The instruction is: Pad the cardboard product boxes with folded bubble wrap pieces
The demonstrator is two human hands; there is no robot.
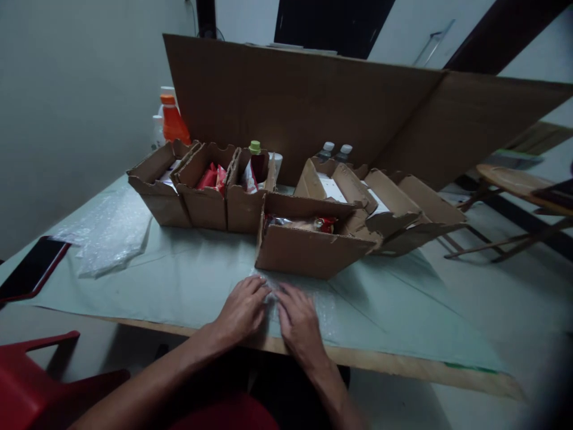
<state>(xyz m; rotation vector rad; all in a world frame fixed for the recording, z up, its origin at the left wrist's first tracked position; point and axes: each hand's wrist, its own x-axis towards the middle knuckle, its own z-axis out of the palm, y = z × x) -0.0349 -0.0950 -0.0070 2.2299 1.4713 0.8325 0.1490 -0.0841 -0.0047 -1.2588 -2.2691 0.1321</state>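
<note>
My left hand (244, 310) and my right hand (299, 322) lie side by side, palms down, on a clear sheet of bubble wrap (324, 307) near the table's front edge. Their fingertips press into the wrap; whether the fingers grip it I cannot tell. Just beyond them stands an open cardboard box (307, 251) with a red-and-silver packet (324, 224) inside.
Three open boxes (203, 203) hold red packets and a green-capped bottle (255, 156). Flat box pieces (403, 206) lie to the right; a tall cardboard sheet (313, 101) stands behind. More plastic wrap (111, 233), a phone (31, 269), an orange bottle (173, 122), a red chair (40, 376).
</note>
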